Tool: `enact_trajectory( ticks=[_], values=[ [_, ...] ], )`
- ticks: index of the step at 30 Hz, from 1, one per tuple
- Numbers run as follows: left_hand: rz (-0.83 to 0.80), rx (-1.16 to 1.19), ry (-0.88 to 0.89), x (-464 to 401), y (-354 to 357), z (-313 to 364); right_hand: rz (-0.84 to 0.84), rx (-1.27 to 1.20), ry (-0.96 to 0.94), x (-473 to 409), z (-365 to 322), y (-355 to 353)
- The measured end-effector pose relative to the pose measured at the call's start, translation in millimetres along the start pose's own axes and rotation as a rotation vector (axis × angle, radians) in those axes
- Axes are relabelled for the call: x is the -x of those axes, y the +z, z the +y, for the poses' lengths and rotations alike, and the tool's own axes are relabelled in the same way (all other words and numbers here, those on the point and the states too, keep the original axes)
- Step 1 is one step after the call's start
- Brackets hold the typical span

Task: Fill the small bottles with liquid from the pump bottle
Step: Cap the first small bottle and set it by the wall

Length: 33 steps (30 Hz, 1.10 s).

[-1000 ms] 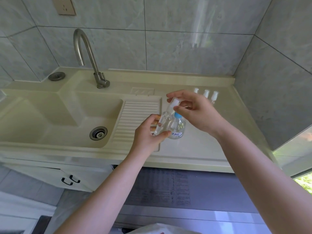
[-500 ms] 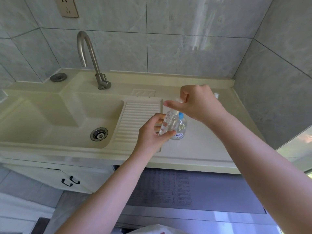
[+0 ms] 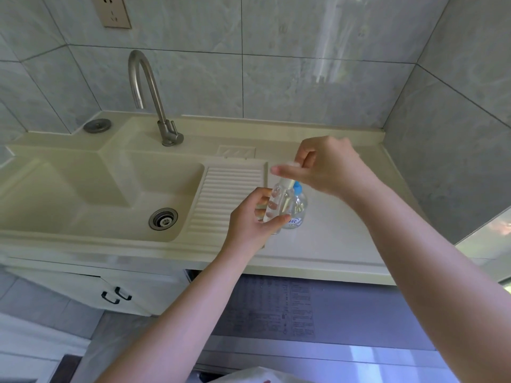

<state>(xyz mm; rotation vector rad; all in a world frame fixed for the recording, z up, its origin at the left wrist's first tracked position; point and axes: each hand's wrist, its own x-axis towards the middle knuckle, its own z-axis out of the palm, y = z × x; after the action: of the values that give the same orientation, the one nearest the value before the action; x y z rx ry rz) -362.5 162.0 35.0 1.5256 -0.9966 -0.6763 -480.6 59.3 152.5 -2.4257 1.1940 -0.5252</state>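
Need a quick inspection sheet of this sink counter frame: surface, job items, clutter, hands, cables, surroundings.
Surface: cream counter with ribbed drainboard and sink basin.
Job's things: clear small bottle held tilted in front of the pump bottle, which stands on the counter.
Clutter: nothing seen.
Grips: left hand holds the small bottle; right hand sits on the pump head, mostly hiding it.
Cables: nothing seen.
Surroundings: faucet, wall socket, grey wall tiles, cabinet handles.

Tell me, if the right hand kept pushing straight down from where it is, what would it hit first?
The right hand already rests on the white pump head of the pump bottle, so it would likely press that first, though depth is unclear.
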Motion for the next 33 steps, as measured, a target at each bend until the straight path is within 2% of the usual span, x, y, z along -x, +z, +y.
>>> enact_trajectory(
  ticks=[2, 5, 7, 9, 13, 14, 18, 19, 21, 23, 24, 25, 28, 29, 31, 33],
  values=[
    [0.008, 0.012, -0.013, 1, 1, -2, -0.034, -0.046, 0.026, 0, 1, 0],
    [0.02, 0.008, -0.015, 1, -1, -4, -0.269, -0.376, -0.02, -1, 5, -11],
    [0.022, 0.009, -0.012, 1, 0, -4, -0.331, -0.434, -0.083, -3, 10, -16],
    [0.017, 0.01, -0.002, 1, 2, -4, -0.228, -0.359, -0.075, -3, 9, -11],
    [0.01, 0.012, 0.008, 2, 7, -4, 0.096, 0.085, -0.018, -1, 1, 4],
    [0.012, 0.009, 0.007, 2, 7, -4, 0.083, 0.082, -0.013, 0, 2, 3],
    [0.029, -0.012, 0.005, 0, 3, -6, -0.29, -0.252, -0.1, 1, 7, -13],
    [0.03, -0.005, 0.005, 0, 3, -5, -0.299, -0.296, -0.103, 0, 9, -12],
    [0.022, 0.015, 0.007, 1, 5, -3, -0.143, -0.207, -0.077, 0, 8, -4],
    [0.012, 0.03, -0.007, 2, 8, -2, 0.058, 0.022, -0.073, 0, 5, 7],
    [0.009, 0.03, -0.014, 1, 9, -2, 0.1, 0.085, -0.057, 0, 4, 8],
    [0.008, 0.025, -0.018, 1, 9, -2, 0.079, 0.08, -0.042, 1, 4, 7],
    [0.025, 0.012, -0.019, -1, 4, -4, -0.194, -0.154, -0.041, 1, 6, -5],
    [0.027, 0.022, -0.02, -1, 3, -5, -0.233, -0.22, -0.051, 1, 8, -6],
    [0.028, 0.029, -0.016, -1, 1, -6, -0.179, -0.264, -0.048, -1, 10, -2],
    [0.022, 0.007, -0.013, -2, 2, -9, -0.066, -0.166, -0.055, -3, 8, 7]
  ],
)
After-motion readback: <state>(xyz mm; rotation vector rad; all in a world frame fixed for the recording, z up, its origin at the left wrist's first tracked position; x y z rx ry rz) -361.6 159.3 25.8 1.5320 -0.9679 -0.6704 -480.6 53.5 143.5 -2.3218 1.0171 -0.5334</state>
